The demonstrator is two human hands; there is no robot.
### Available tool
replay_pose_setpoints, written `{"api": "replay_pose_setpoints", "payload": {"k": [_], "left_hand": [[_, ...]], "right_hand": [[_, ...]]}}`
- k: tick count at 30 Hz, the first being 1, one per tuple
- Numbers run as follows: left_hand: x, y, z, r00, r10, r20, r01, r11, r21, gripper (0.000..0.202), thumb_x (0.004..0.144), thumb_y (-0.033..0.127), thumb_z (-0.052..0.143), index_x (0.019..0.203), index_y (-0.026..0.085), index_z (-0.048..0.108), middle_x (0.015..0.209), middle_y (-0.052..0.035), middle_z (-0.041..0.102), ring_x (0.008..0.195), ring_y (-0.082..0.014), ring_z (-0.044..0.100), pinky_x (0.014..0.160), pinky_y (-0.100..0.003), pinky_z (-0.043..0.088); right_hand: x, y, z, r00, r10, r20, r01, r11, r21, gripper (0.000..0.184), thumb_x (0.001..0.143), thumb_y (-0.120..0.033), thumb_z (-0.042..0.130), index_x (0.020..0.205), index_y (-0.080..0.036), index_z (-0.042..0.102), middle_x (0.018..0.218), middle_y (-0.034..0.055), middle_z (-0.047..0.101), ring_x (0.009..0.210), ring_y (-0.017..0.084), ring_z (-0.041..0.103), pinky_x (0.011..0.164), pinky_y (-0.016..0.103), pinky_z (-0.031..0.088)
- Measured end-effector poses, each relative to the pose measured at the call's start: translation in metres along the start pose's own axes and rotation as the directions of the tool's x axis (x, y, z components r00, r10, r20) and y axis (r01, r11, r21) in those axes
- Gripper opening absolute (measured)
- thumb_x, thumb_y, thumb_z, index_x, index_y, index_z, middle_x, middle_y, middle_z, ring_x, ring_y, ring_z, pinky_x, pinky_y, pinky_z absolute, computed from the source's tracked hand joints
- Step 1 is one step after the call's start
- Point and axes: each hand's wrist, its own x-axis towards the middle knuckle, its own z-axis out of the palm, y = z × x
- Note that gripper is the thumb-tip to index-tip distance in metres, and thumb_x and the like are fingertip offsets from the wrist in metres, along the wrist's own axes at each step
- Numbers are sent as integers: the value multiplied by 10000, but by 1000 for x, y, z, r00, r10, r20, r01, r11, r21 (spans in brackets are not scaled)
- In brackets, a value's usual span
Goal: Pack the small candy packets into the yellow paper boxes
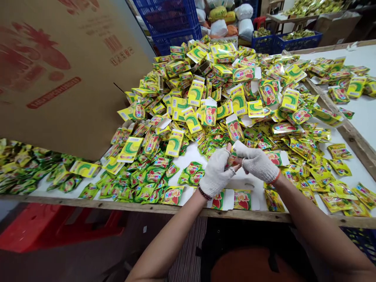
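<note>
Both hands wear white knit gloves with bare fingertips and meet over the table's front part. My left hand (216, 172) is closed on a small candy box (231, 158), mostly hidden by the fingers. On the box's other side, my right hand (260, 162) has its fingers pinched at the same box. Below the hands, a row of small boxes with open white flaps, one a watermelon-print box (242, 199), lies along the table's front edge. Green candy sachets (192, 172) lie left of my left hand, and yellow sachets (326, 172) spread right of my right hand.
A big pile of yellow-green candy boxes (205, 94) covers the table's middle. A large cardboard carton (88, 86) stands at the left. Wooden strips (349, 127) edge the white table. Blue crates (170, 19) and filled sacks stand behind; a red stool (38, 229) is below left.
</note>
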Motion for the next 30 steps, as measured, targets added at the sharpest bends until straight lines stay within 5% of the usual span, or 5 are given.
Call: {"api": "replay_pose_setpoints", "payload": {"k": [5,10,17,24,30], "left_hand": [[10,15,6,929,-343,142,355,708,-610,361,886,345,630,1203,174,605,1180,-88,711,1070,-217,672,909,-327,545],[12,20,8,868,-486,100,346,448,-824,513,805,369,750,1182,169,466,1064,-107,735,889,-189,719,748,-283,577],[7,7,9,895,-432,109,339,502,-795,471,830,344,696,1219,187,482,1106,-84,688,944,-174,674,758,-270,536],[6,-1,-5,863,-477,168,496,734,-464,100,791,201,637,712,154,597,714,11,607,717,-124,553,705,-254,445],[2,-7,-5,864,-465,194,491,690,-532,445,724,152,680,1160,163,591,797,31,624,718,-123,559,684,-240,449]], "right_hand": [[5,12,-5,931,-263,-252,234,962,-139,237,827,-294,627,1016,-185,720,955,66,733,847,214,665,754,322,526],[12,22,11,866,-131,-483,229,962,150,346,761,-373,732,1005,-225,535,902,37,672,685,164,631,558,270,493],[14,27,13,932,-62,-356,139,970,197,309,795,-441,692,949,-185,613,747,0,618,619,135,550,574,273,483],[13,31,10,984,-127,-123,117,989,-86,229,810,-351,646,662,-182,600,642,-11,552,630,127,481,603,262,388],[15,34,10,997,-41,-62,48,991,126,389,755,-402,701,1060,-181,606,668,-48,505,579,116,424,526,236,350]]}}
